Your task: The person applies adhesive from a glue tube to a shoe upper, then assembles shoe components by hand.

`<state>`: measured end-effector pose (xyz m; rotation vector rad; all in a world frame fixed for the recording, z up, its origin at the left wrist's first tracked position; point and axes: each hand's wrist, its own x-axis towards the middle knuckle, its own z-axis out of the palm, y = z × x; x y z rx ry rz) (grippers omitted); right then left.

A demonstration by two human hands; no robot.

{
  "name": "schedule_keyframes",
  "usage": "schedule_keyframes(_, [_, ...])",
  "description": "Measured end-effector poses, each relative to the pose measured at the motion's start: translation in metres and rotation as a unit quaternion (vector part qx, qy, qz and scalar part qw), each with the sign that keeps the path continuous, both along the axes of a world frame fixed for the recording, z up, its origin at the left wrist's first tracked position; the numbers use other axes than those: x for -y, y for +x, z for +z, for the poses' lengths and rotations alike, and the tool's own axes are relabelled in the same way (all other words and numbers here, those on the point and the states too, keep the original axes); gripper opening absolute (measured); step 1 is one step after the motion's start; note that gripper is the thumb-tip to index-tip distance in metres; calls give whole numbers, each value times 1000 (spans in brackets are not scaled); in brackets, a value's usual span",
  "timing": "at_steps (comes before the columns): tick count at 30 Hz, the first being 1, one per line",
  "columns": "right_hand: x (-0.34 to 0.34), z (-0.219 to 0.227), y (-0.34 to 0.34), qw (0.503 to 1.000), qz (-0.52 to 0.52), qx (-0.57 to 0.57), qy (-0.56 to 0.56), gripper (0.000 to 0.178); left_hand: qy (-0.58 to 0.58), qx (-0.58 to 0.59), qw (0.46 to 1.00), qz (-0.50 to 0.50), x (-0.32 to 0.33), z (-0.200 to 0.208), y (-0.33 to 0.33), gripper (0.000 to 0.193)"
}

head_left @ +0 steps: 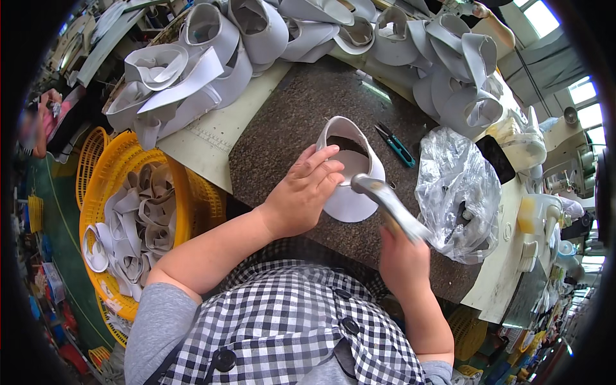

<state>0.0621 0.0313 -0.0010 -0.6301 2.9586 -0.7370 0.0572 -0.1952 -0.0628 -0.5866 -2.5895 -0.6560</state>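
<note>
A white shoe upper, curved into a ring, lies on the dark speckled stone slab in front of me. My left hand holds it from the left, its fingers reaching over the edge and inner face; the thumb is hidden. In my closed right hand is a hammer, slightly blurred. Its rounded metal head is at the upper's right side; whether it touches, I cannot tell. Teal-handled thread snips lie on the slab just beyond, to the right.
Many white uppers are piled along the far edge. A clear plastic bag and a black phone lie to the right, near a brush. At left stands a yellow basket of pieces; a person is beyond it.
</note>
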Motion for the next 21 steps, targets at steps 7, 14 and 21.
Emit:
schedule_keyframes(7, [-23,0,-5,1000,10,-15,-13,22,2,18,1000,7,1,-1,2,26])
schedule_keyframes(14, [-97,-8,9,988,81,-118,49,36,-47,-38,997,47,-16,8,2,29])
schedule_keyframes(21, [-106,-14,-4,977,94,-179,61,40,-90,54,994,40,-35,20,-15,44])
